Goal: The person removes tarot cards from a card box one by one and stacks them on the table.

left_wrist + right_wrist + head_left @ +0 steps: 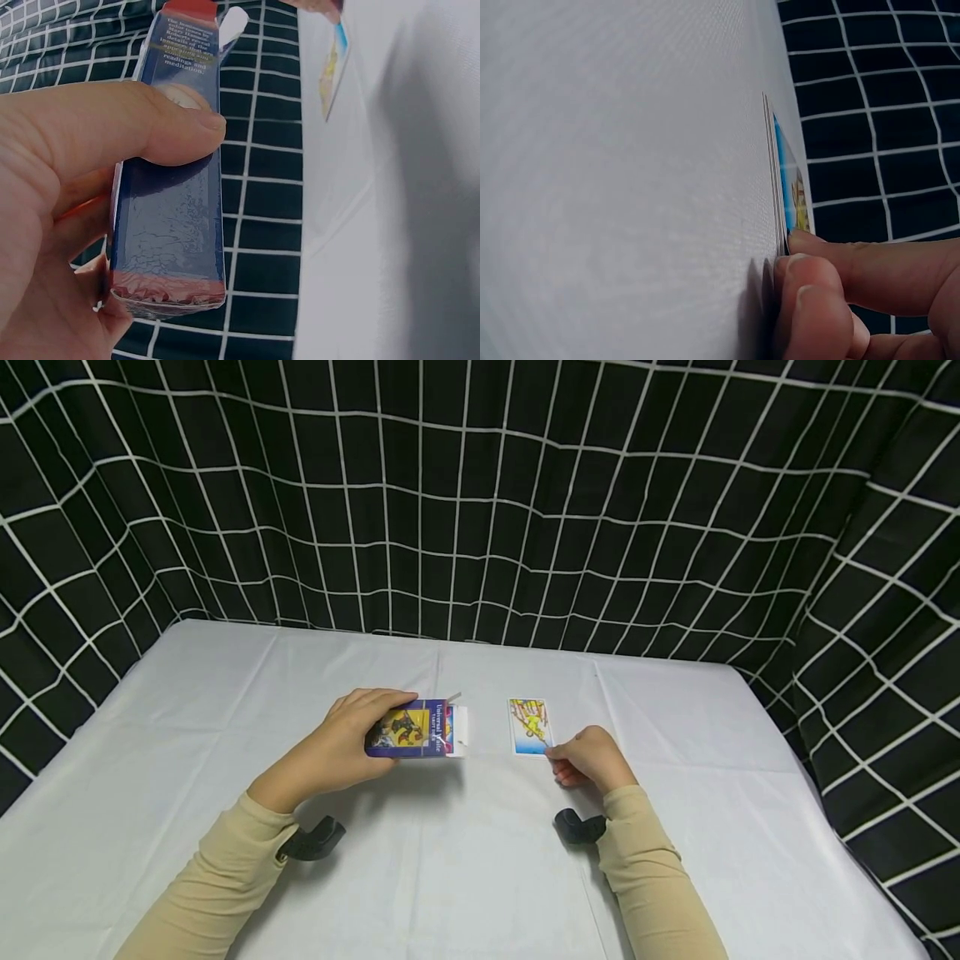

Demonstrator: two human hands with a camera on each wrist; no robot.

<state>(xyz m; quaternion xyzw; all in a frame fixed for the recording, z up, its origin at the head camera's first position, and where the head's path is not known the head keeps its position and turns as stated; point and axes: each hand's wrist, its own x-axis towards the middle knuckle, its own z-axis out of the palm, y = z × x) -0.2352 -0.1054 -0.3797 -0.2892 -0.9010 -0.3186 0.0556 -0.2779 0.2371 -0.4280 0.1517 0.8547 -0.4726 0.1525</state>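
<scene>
L grip (343,742) on box (405,729), lbl "Universal Waite"; R grip (595,757): cards (529,725).

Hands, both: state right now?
Left hand: closed, holding the tarot box.
Right hand: closed, pinching the corner of the small card stack.

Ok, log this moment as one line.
left fingers grip tarot box | right fingers pinch card stack at corner | box flap open

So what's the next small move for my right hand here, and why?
Probably lift the cards toward the box: your right hand pinches their corner, and your left hand holds the box with its open end facing them.
</scene>
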